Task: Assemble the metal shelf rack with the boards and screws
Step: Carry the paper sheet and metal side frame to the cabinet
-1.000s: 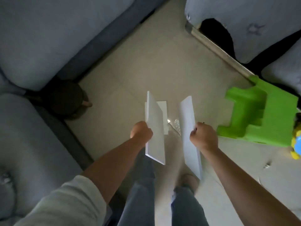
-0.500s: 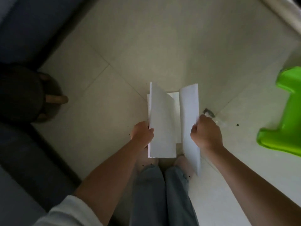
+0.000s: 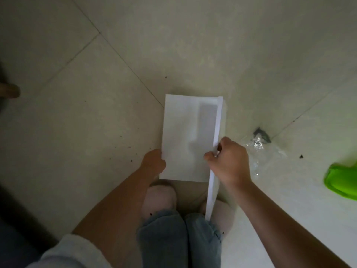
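I look straight down at a pale tiled floor [image 3: 193,45], my knees and slippered feet at the near edge of the view. A white flat board [image 3: 181,140] lies face up just beyond my feet, its long axis running from near to far. My left hand [image 3: 153,164] is at its near left corner, fingers curled around the edge; I cannot tell how firmly they grip. My right hand [image 3: 229,163] holds a second white board [image 3: 216,140] standing on its long edge along the right side of the flat one, parallel to it, so I see mostly its thin edge. My thumb and curled fingers pinch this upright board about halfway along its length. Its near end reaches back past my right foot; its far end lines up with the far right corner of the flat board. Whether the two boards touch along that side I cannot say.

To the right, well apart from the boards, a crumpled clear plastic bag [image 3: 258,149] lies on the floor. I judge it holds the screws, nearest my right hand. A bright green plastic object [image 3: 342,180] shows at the right edge.
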Demonstrator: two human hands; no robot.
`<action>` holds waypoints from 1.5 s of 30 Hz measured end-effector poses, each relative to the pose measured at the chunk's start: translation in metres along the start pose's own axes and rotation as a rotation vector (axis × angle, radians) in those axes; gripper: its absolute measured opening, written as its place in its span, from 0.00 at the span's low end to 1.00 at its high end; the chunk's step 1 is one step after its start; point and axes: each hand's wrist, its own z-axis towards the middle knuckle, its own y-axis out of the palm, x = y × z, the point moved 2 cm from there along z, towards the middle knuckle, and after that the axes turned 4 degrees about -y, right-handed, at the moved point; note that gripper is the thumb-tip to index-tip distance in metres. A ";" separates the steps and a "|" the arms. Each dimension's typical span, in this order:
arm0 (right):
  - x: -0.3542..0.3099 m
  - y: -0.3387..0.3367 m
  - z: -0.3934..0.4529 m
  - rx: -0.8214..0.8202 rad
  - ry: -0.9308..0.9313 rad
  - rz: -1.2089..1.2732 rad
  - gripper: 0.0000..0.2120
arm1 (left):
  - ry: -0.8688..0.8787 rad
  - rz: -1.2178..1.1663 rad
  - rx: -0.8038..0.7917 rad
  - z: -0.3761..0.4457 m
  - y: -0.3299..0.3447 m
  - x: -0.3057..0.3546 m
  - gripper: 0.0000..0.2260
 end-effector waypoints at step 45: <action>0.093 -0.310 -0.348 0.896 0.536 0.198 0.22 | 1.434 1.280 0.649 -0.473 0.047 0.285 0.15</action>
